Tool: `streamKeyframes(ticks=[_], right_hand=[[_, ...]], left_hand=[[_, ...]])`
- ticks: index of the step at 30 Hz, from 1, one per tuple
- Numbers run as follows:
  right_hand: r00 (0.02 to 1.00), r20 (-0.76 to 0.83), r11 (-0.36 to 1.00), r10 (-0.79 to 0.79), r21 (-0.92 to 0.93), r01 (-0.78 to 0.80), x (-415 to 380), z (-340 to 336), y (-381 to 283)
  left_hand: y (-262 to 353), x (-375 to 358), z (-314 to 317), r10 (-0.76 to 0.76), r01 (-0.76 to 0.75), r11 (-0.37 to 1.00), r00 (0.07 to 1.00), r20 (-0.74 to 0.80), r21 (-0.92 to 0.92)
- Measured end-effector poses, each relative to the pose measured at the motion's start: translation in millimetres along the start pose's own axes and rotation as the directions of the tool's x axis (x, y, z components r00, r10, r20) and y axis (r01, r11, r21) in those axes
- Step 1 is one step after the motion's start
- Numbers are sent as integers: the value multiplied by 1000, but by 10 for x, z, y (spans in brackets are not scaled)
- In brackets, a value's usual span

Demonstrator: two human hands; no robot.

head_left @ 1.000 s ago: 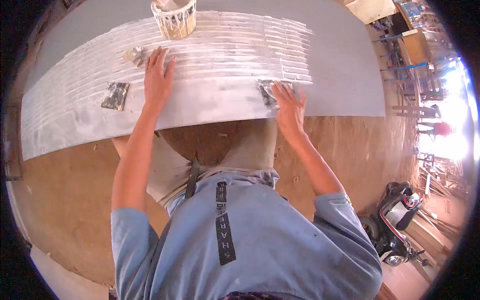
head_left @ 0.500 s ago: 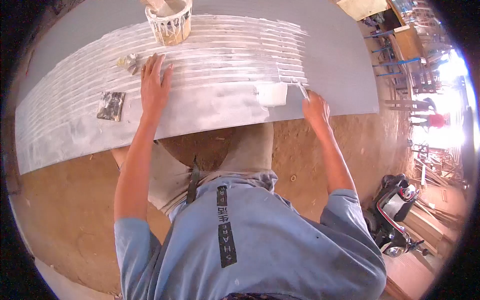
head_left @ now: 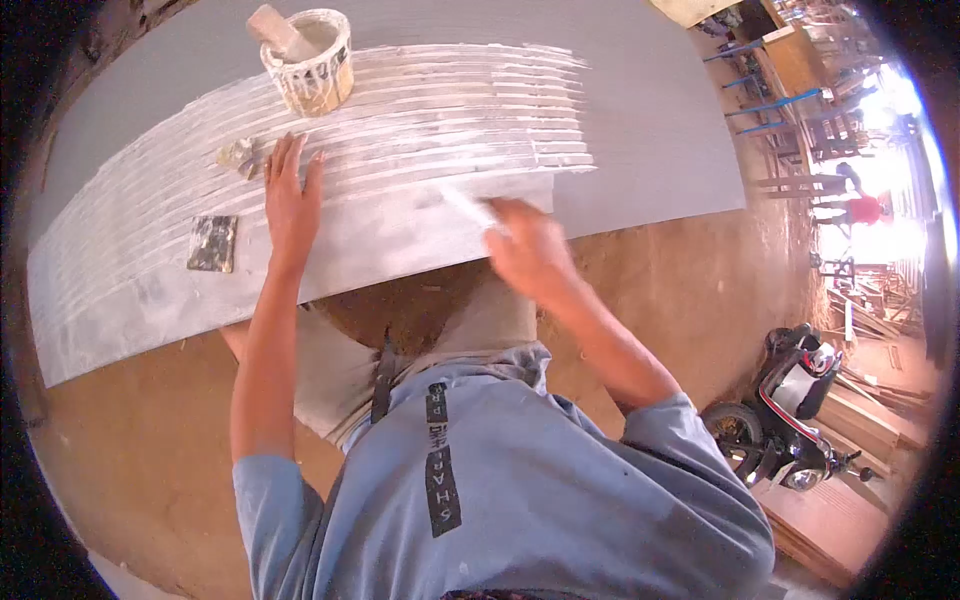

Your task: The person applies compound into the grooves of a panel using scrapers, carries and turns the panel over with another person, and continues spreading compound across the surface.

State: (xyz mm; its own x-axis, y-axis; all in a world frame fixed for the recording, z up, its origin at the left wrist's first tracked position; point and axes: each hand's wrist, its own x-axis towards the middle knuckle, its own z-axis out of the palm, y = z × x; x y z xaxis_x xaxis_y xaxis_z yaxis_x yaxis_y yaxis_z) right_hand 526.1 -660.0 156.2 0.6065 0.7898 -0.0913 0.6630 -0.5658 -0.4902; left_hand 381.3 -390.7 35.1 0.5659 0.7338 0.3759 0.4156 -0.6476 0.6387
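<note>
A large grey board (head_left: 640,150) lies across my lap, streaked with rows of white paste. My left hand (head_left: 292,205) rests flat on it, fingers apart, holding nothing. Closed around a pale flat scraper (head_left: 466,207), blurred by motion, my right hand (head_left: 528,245) is over the board's near side. Beyond my left hand stands a paste-smeared tub (head_left: 312,82) with a wooden stick (head_left: 280,32) in it. Left of that hand are a crumpled lump (head_left: 238,156) and a dark, stained square piece (head_left: 212,244).
A motorbike (head_left: 790,410) stands on the floor at the right, beside stacked wooden planks (head_left: 850,440). Farther off at the upper right are a wooden table (head_left: 797,62), blue metal legs and a person in red (head_left: 865,209).
My right hand has swept left along the board with the scraper, and the thick white patch there is now spread out. The tub, lump and left hand appear slightly shifted left as the view moved.
</note>
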Motion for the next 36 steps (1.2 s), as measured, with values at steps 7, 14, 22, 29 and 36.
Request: streamKeyframes(ticks=[7, 14, 22, 29, 36], right_hand=[[930, -368, 938, 6, -320, -133, -11, -495, 1759], [939, -344, 746, -26, -631, -211, -280, 22, 1747], [866, -408, 778, 290, -426, -462, 60, -697, 2068], [890, -193, 800, 413, -391, -455, 316, -510, 1671], [954, -48, 908, 296, -296, -297, 245, 41, 593]], left_hand=[[39, 17, -2, -5, 4, 1000, 1000, 22, 22], [-5, 17, 54, -4, 3, 999, 1000, 27, 37], [-56, 23, 54, 42, -46, 996, 998, 48, 70], [-11, 27, 34, 18, -18, 1000, 999, 40, 0], [-93, 23, 45, 39, -39, 999, 998, 42, 19]])
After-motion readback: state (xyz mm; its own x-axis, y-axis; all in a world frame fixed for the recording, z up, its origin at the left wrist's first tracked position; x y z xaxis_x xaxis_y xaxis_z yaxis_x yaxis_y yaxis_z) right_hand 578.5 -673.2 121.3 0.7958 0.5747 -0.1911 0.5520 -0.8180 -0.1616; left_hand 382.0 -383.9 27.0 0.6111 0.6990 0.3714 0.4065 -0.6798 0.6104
